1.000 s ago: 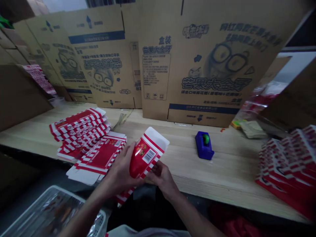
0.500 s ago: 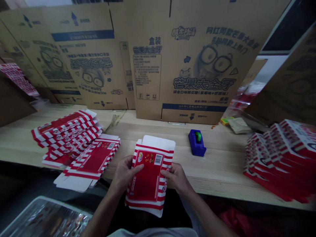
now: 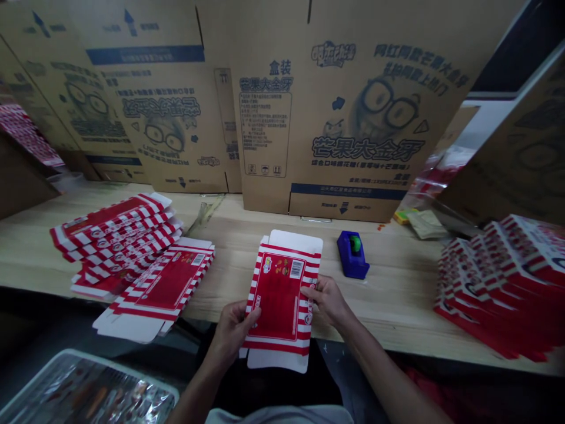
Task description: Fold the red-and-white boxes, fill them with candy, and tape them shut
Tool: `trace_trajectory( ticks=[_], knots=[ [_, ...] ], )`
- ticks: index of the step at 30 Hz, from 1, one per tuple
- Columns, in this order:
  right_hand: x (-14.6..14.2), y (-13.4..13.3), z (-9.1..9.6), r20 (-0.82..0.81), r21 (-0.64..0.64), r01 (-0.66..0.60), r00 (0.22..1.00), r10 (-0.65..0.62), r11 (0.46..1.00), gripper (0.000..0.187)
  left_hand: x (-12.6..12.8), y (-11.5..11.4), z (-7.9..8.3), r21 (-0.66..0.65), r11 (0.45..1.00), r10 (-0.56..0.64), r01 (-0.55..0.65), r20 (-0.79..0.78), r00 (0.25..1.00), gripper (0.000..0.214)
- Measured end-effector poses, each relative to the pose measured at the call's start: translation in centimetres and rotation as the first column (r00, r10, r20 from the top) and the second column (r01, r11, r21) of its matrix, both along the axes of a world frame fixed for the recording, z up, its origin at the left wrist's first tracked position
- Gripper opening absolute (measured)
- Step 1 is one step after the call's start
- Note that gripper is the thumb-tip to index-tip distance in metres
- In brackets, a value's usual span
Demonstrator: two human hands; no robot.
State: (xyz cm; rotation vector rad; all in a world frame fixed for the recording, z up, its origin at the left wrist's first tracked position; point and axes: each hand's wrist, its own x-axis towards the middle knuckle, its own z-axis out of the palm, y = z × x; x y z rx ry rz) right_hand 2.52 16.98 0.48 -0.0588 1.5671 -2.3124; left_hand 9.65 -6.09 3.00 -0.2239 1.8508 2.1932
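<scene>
Between my hands is a flattened red-and-white striped carton (image 3: 280,300), with white flaps at its top and bottom and a barcode near its upper right. My left hand (image 3: 236,330) grips its lower left edge, thumb on the printed face. On the right edge, my right hand (image 3: 329,299) pinches the carton with the thumb in front. Fingers behind the carton are hidden. Left of my hands lie several more flat cartons (image 3: 165,282), beside a fanned pile of striped cartons (image 3: 119,229).
A blue tape dispenser (image 3: 352,254) with a green core stands right of centre. Striped boxes (image 3: 507,282) are stacked at the right. Large brown cardboard boxes (image 3: 265,194) wall off the back of the wooden table (image 3: 384,306). Below left sits a white tub (image 3: 73,356) of shiny wrapped items.
The carton has moved right and slightly up and stands straighter. My left hand has shifted lower along its edge; my right hand still holds the right side.
</scene>
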Motion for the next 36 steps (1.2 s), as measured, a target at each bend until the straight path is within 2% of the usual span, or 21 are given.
trace_trajectory(
  ticks=[3, 6, 9, 11, 13, 15, 17, 19, 21, 24, 26, 28, 30, 33, 36],
  knots=[
    [1.0, 0.4, -0.1, 0.041, -0.014, -0.061, 0.997, 0.062, 0.998, 0.031, -0.8, 0.2, 0.7, 0.032, 0.999, -0.025, 0.028, -0.088, 0.996, 0.037],
    [3.0, 0.8, -0.4, 0.085, -0.012, -0.183, 0.979, 0.183, 0.983, 0.029, -1.6, 0.5, 0.9, 0.131, 0.986, 0.119, -0.100, -0.141, 0.983, 0.059],
    [4.8, 1.2, -1.0, 0.101, -0.017, -0.300, 0.949, 0.300, 0.954, 0.030, -1.5, 1.0, -0.3, 0.166, 0.968, 0.208, -0.185, -0.131, 0.969, 0.063],
    [5.4, 1.5, -1.4, 0.077, 0.017, -0.264, 0.962, 0.262, 0.965, 0.038, -1.0, 1.2, -1.3, 0.153, 0.965, 0.231, -0.212, -0.115, 0.966, 0.064],
    [5.3, 1.8, -1.7, 0.036, 0.072, -0.120, 0.992, 0.118, 0.990, 0.050, -0.5, 1.4, -2.1, 0.147, 0.960, 0.253, -0.238, -0.096, 0.963, 0.071],
    [4.8, 2.0, -2.1, -0.022, 0.117, 0.016, 1.000, -0.013, 0.993, 0.058, -0.1, 1.3, -2.4, 0.156, 0.966, 0.219, -0.206, -0.066, 0.974, 0.075],
    [4.2, 2.1, -2.5, -0.077, 0.143, 0.059, 0.996, -0.048, 0.988, 0.059, 0.1, 1.2, -2.2, 0.166, 0.978, 0.137, -0.129, -0.040, 0.990, 0.069],
    [3.8, 2.2, -2.9, -0.103, 0.186, 0.036, 0.994, -0.017, 0.982, 0.055, 0.1, 0.9, -1.9, 0.165, 0.983, 0.081, -0.076, -0.027, 0.996, 0.061],
    [3.6, 2.2, -3.3, -0.120, 0.256, 0.025, 0.993, 0.006, 0.966, 0.048, 0.1, 0.8, -1.7, 0.152, 0.986, 0.075, -0.069, -0.031, 0.997, 0.053],
    [3.5, 2.3, -3.6, -0.211, 0.367, 0.101, 0.977, -0.023, 0.925, 0.027, -0.1, 0.9, -1.8, 0.103, 0.991, 0.087, -0.084, -0.027, 0.996, 0.038],
    [3.4, 2.3, -3.7, -0.281, 0.392, 0.149, 0.959, -0.036, 0.908, 0.025, -0.5, 1.1, -1.9, 0.053, 0.990, 0.135, -0.133, -0.031, 0.990, 0.027],
    [3.2, 2.1, -3.6, -0.268, 0.375, 0.141, 0.963, -0.039, 0.916, 0.027, -1.0, 1.3, -2.0, 0.024, 0.982, 0.186, -0.185, -0.040, 0.982, 0.024],
    [2.9, 2.0, -3.3, -0.179, 0.316, 0.105, 0.983, -0.049, 0.943, 0.026, -1.6, 1.2, -2.1, 0.009, 0.981, 0.193, -0.193, -0.005, 0.981, 0.025],
    [2.7, 2.0, -2.9, -0.087, 0.266, 0.014, 0.996, 0.010, 0.964, 0.044, -2.3, 0.7, -2.3, -0.002, 0.988, 0.153, -0.153, 0.081, 0.985, 0.024],
    [2.6, 2.2, -2.5, -0.105, 0.325, -0.074, 0.988, 0.114, 0.943, 0.032, -2.7, 0.0, -2.4, 0.002, 0.999, 0.053, -0.053, 0.060, 0.997, 0.039]
  ],
)
